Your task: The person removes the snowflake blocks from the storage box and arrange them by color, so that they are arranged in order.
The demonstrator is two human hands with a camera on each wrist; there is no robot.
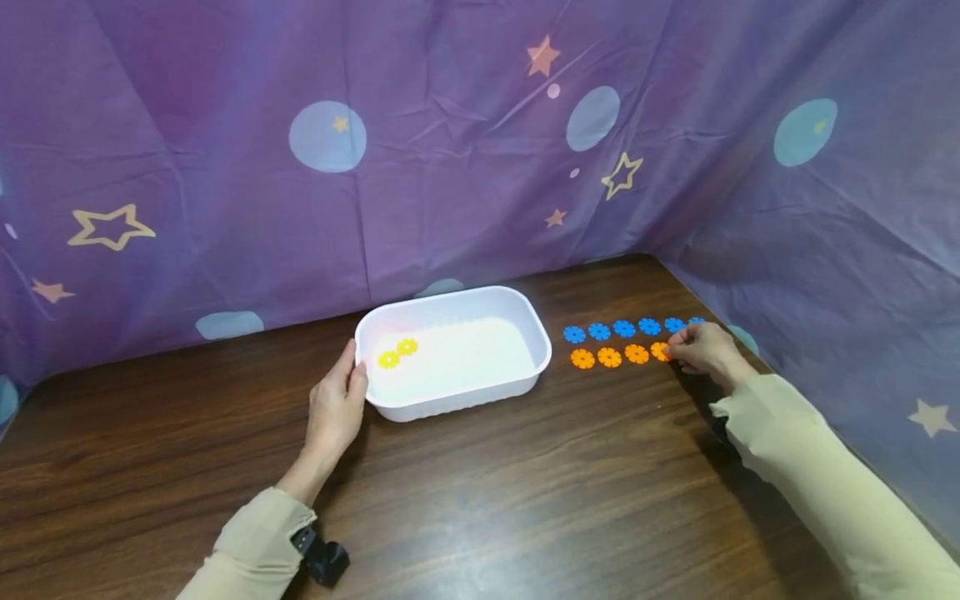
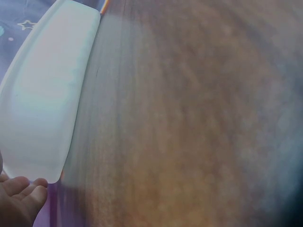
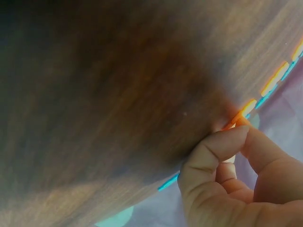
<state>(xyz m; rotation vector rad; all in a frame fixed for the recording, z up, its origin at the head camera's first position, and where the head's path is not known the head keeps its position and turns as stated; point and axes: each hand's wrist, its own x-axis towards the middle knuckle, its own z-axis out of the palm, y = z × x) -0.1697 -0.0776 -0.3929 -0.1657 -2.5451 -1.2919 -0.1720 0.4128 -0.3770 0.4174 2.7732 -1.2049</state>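
A white plastic basin [image 1: 450, 402] stands on the table, with two yellow flower-shaped discs [image 1: 389, 360] lying in its left end. My left hand [image 1: 337, 408] grips the basin's left end at the rim; in the left wrist view its fingertips [image 2: 40, 182] show at the basin's end. Over on the right, my right hand [image 1: 705, 352] pinches an orange flower-shaped disc [image 1: 661, 351] between thumb and index finger, at the end of a row of orange discs [image 1: 610, 357]. Behind them runs a row of several blue discs [image 1: 624, 328]; the hand partly hides its right end.
The brown wooden table [image 1: 480, 508] carries everything. A purple curtain [image 1: 450, 183] printed with stars and ovals hangs along its back and right edges. A black device [image 1: 324, 560] is strapped to the left wrist.
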